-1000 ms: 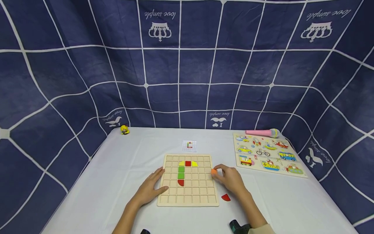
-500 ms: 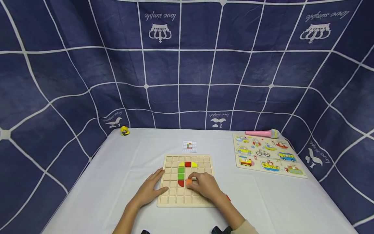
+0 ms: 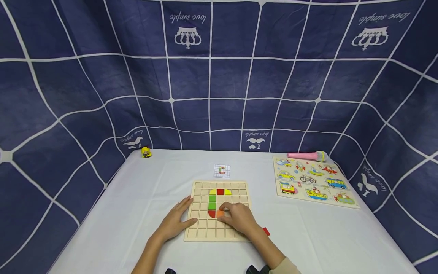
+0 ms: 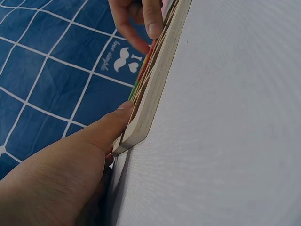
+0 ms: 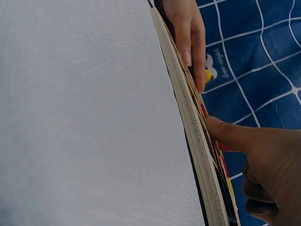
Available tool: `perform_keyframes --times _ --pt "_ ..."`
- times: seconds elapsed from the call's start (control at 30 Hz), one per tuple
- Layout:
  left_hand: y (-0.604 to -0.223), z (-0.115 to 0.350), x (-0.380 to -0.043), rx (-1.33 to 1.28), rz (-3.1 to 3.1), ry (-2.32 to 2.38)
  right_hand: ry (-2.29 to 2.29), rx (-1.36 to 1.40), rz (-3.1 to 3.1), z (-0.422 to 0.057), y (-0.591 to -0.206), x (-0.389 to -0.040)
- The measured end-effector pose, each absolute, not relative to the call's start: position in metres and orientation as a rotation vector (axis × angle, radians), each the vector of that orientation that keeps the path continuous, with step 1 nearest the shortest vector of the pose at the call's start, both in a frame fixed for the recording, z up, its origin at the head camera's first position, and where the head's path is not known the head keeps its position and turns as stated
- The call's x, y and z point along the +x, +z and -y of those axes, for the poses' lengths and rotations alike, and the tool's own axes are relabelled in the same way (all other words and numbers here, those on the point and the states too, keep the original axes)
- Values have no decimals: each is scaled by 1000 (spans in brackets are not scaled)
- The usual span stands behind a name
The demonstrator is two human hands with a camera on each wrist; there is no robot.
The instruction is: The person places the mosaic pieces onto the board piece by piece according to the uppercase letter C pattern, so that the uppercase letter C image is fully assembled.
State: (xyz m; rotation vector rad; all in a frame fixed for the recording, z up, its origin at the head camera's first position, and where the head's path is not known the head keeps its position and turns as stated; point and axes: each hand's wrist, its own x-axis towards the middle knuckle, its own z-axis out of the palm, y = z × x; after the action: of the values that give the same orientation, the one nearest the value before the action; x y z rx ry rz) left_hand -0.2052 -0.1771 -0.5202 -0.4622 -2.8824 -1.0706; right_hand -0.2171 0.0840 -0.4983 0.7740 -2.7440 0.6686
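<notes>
A wooden grid board (image 3: 202, 234) lies on the white table in front of me. On it, yellow corner pieces, red pieces and two green square tiles (image 3: 212, 201) form a bent line. My right hand (image 3: 241, 217) is over the middle of the board, thumb and index finger at an orange square tile (image 3: 220, 214) beside the red quarter-round piece (image 3: 211, 214). In the right wrist view the thumb (image 5: 225, 132) reaches the board's surface. My left hand (image 3: 174, 220) rests along the board's left edge, its thumb on top of the rim and its fingers straight.
Partly behind my right forearm, a red piece (image 3: 266, 231) lies on the table. A small pattern card (image 3: 222, 171) is beyond the board. At the right are a vehicle picture puzzle (image 3: 315, 180) and a pink toy microphone (image 3: 306, 155); a yellow figurine (image 3: 146, 152) stands far left.
My right hand has carried the orange tile leftward from the board's right edge and set it down beside the red quarter-round piece. My left hand has stayed where it was.
</notes>
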Motion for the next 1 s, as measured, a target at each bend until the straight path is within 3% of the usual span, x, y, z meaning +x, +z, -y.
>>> perform_keyframes --times 0.27,0.63,1.0 --pt "-521 177 -204 -446 2884 -1090 785 743 2775 -101 -487 -211" --pt "-519 174 -205 -445 2885 -1080 920 648 2808 -172 -477 -189" --pt "-519 175 -206 -447 2889 -1064 950 565 2975 -218 -488 -166"
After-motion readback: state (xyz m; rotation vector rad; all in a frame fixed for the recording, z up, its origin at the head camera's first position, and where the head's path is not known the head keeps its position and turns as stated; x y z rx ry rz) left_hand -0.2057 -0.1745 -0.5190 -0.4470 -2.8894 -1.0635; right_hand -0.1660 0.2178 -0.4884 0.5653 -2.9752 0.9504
